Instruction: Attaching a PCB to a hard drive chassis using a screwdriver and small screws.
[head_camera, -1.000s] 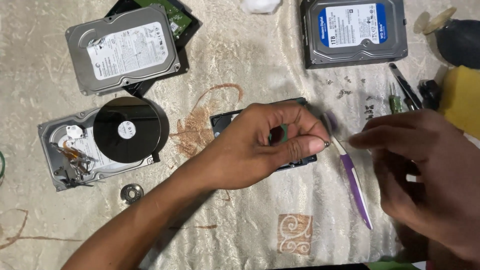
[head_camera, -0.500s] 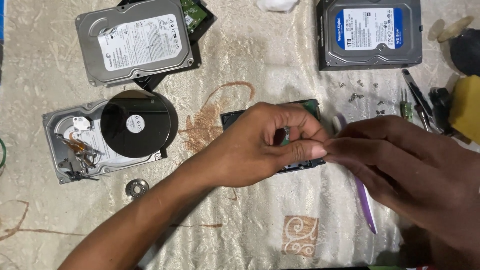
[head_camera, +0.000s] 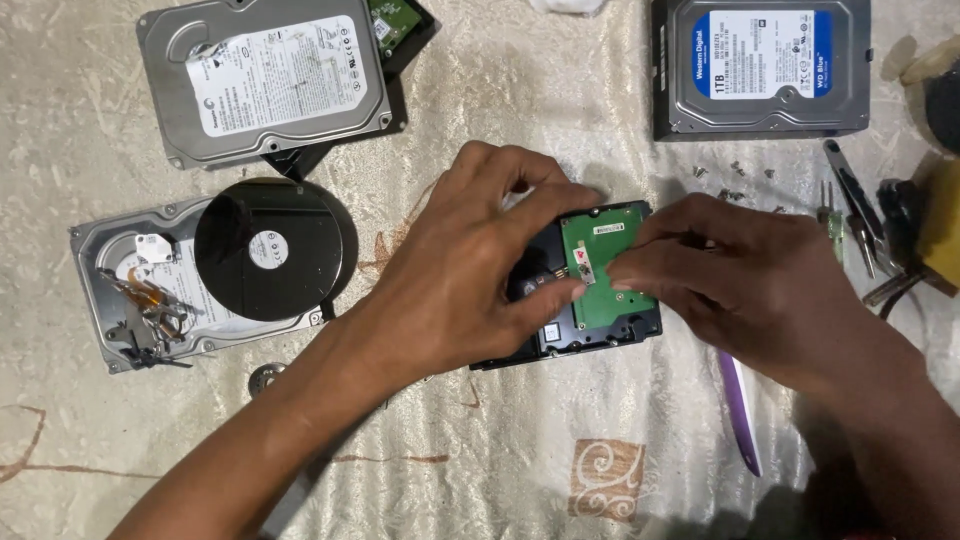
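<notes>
Green fibreglass circuit board (head_camera: 605, 270), a flat rectangle, lies on the underside of a black metal hard drive (head_camera: 560, 335) near the middle of the cloth, and that pair is what I am working on. My left hand (head_camera: 470, 270) drapes over the drive's left half, thumb pressed to the board's left edge by a small metal tab with a red mark (head_camera: 584, 262). My right hand (head_camera: 730, 275) comes in from the other side, fingertips pressed together on the board's top face; whether they pinch anything small I cannot tell.

I judge the drive dense and stiff, heavy for its size, best taken by its two long sides. The board is thin, light and brittle, with exposed solder, so I would hold it by its edges only and never flex it.

Just under my right wrist a purple-and-white plastic pry tool (head_camera: 740, 410) rests on the cream embroidered tablecloth (head_camera: 480, 450). Farther left sits an opened silver drive with a bare dark mirror platter (head_camera: 270, 250), and above it a closed silver drive with a white label (head_camera: 265, 85). Top right is a black drive with a blue-and-white label (head_camera: 760, 65), loose small screws (head_camera: 735, 172) just below it, and metal pliers and small tools (head_camera: 860, 215) at the right edge.
</notes>
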